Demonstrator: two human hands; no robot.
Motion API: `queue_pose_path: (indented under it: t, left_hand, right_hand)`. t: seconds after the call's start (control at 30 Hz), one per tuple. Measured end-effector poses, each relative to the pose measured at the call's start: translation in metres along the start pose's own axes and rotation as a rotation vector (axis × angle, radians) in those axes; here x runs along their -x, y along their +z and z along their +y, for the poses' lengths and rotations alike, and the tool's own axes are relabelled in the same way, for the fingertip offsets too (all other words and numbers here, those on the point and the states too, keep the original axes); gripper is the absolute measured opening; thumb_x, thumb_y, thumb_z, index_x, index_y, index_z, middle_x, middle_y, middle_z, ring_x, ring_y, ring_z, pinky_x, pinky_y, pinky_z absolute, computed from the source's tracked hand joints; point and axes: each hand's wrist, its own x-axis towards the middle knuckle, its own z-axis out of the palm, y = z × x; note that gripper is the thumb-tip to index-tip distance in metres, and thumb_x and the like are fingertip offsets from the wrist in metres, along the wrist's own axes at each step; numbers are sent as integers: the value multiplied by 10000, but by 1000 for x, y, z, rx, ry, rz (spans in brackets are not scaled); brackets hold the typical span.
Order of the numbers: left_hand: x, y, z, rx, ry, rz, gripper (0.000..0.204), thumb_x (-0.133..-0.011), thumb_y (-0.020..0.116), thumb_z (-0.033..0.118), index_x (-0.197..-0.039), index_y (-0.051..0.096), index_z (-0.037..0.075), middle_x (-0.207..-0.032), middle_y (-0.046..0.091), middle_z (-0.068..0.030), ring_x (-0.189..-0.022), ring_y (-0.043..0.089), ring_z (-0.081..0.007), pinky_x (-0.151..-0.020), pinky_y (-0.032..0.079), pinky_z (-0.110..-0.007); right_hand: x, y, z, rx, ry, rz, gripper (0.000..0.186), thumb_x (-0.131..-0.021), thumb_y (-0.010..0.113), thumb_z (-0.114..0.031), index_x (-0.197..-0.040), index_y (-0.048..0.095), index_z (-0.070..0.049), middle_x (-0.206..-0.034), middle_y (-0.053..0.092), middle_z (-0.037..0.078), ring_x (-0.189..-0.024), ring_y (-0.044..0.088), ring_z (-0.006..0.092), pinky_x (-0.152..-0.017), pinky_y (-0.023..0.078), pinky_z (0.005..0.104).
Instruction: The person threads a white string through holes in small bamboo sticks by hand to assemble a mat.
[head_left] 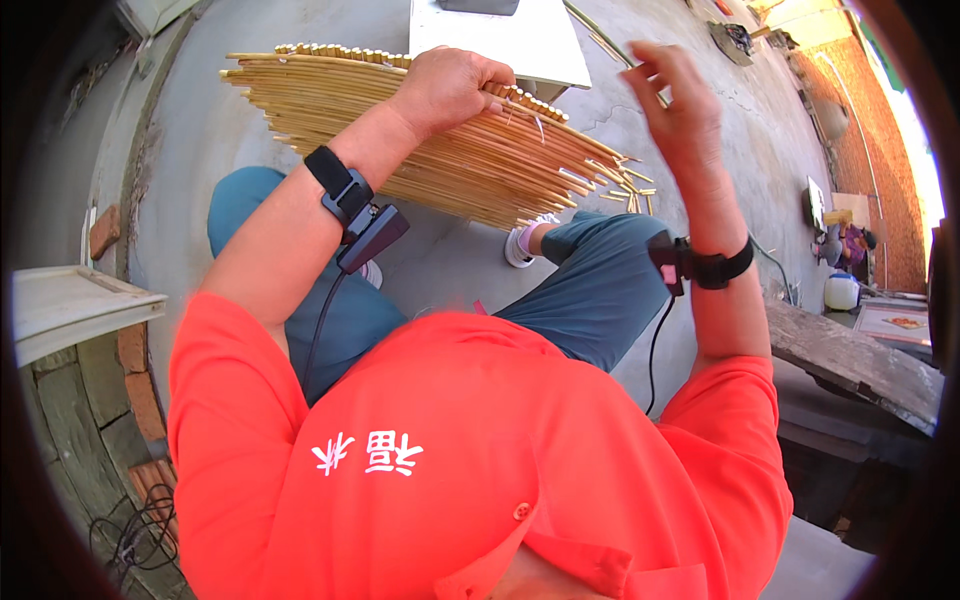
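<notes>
A mat of thin straw-coloured stalks (400,165), laid side by side, stands tilted in front of my knees. Closed over its upper edge is my left hand (450,90), gripping the row of cut stalk ends. White thread ends (540,128) stick out just right of that hand. My right hand (685,110) is raised to the right of the mat, apart from it, with fingers curled toward the thumb. Whatever its fingertips hold is too thin or blurred to make out.
Behind the mat stands a white-topped table (540,45) with a dark grey object (478,5) on it. Short cut stalk pieces (632,190) lie near my foot. A long wooden plank (850,355) is at right; a white frame (85,305) and bricks (140,385) are at left.
</notes>
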Motion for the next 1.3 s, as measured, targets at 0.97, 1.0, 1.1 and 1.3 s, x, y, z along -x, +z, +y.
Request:
queue_pose_path:
  t: [0.97, 1.0, 1.1, 1.3]
  left_hand:
    - [-48, 27, -7, -128, -29, -19, 216, -676, 694, 293, -876, 681, 209, -767, 678, -36, -743, 642, -246, -719, 465, -381]
    - [-46, 25, -4, -128, -15, -21, 216, -676, 694, 293, -876, 681, 209, -767, 678, -36, -743, 642, -246, -719, 465, -381]
    - [-33, 20, 2, -155, 73, 10, 252, -625, 738, 284, -836, 666, 168, -710, 643, -76, -708, 613, -250, -731, 445, -386]
    - [-22, 24, 8, -210, 20, 150, 243, -632, 735, 312, -807, 667, 159, -706, 655, -29, -695, 620, -213, -678, 424, -363]
  right_hand:
    - [3, 57, -56, -146, -952, -377, 169, -694, 607, -131, -828, 523, -68, -859, 543, 40, -725, 514, 197, -624, 456, 285]
    - [10, 67, -53, -297, -734, -290, 145, -755, 600, -120, -842, 499, -64, -866, 555, 43, -692, 520, 175, -610, 451, 271]
    - [25, 52, -64, -719, -91, -306, 124, -865, 570, -123, -860, 457, -73, -797, 539, 30, -634, 521, 132, -568, 428, 244]
    - [52, -31, -112, -1309, 406, -220, 120, -940, 486, -97, -885, 404, -27, -713, 509, 42, -529, 441, 65, -483, 387, 230]
